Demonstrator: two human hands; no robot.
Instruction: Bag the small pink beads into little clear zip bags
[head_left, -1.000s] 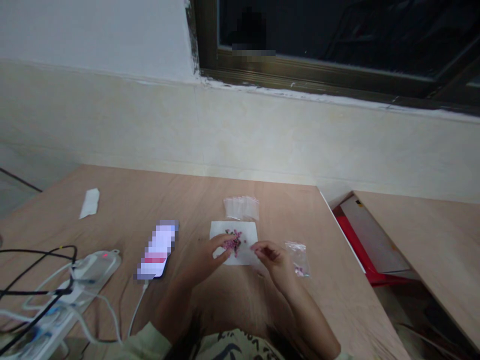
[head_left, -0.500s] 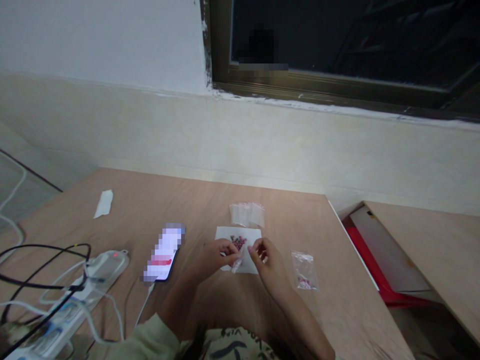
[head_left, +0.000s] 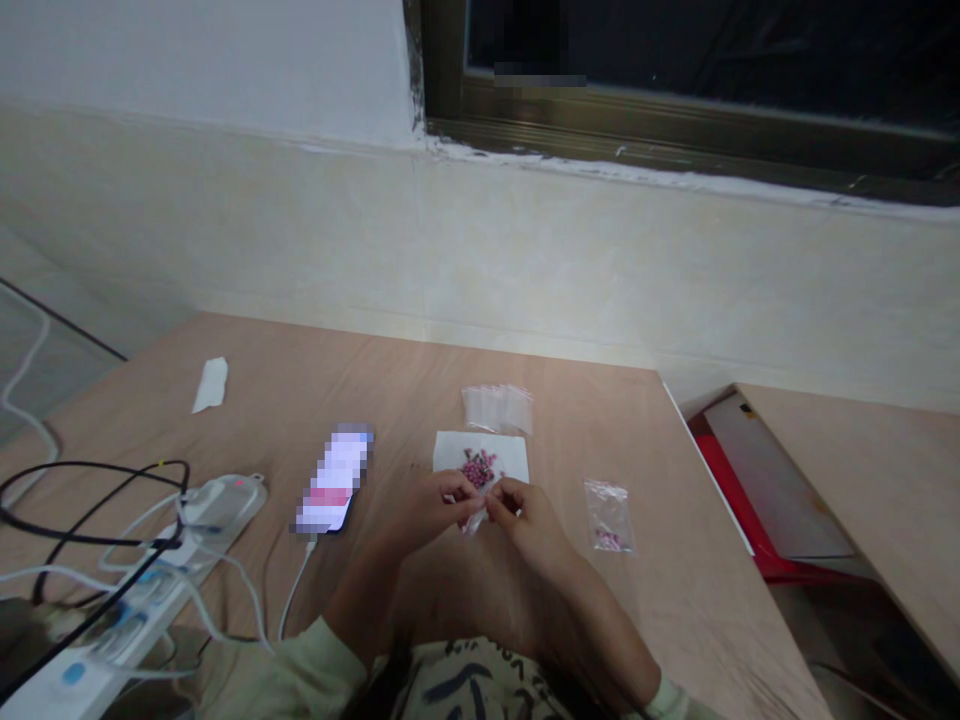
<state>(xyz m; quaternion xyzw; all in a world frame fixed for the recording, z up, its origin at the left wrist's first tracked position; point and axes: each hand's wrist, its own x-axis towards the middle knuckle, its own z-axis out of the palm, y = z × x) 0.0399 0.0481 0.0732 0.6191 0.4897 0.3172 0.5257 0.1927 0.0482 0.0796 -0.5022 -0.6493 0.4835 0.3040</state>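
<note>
Between my hands is a small clear plastic bag [head_left: 474, 522], tilted over the near edge of a white paper sheet [head_left: 517, 452]. My left hand [head_left: 442, 503] pinches the bag from the left side. From the right, my right hand [head_left: 521, 512] has its thumb and forefinger closed at the bag's upper edge, close to the left fingertips. Just beyond the fingers, a heap of small pink and dark beads [head_left: 480, 468] lies on the paper. What the bag contains is partly hidden by my fingers.
Behind the paper lies a row of clear zip bags [head_left: 498, 408]. Another bag with a few pink beads [head_left: 609, 518] rests to the right. Leftward are a phone [head_left: 335, 480] with a charging cable, a power strip [head_left: 225, 505] with tangled cords, and a white paper scrap [head_left: 211, 384].
My right hand has moved in to the left and its fingertips now meet the bag beside my left hand. The camera view has tilted down slightly, showing more of the bead heap.
</note>
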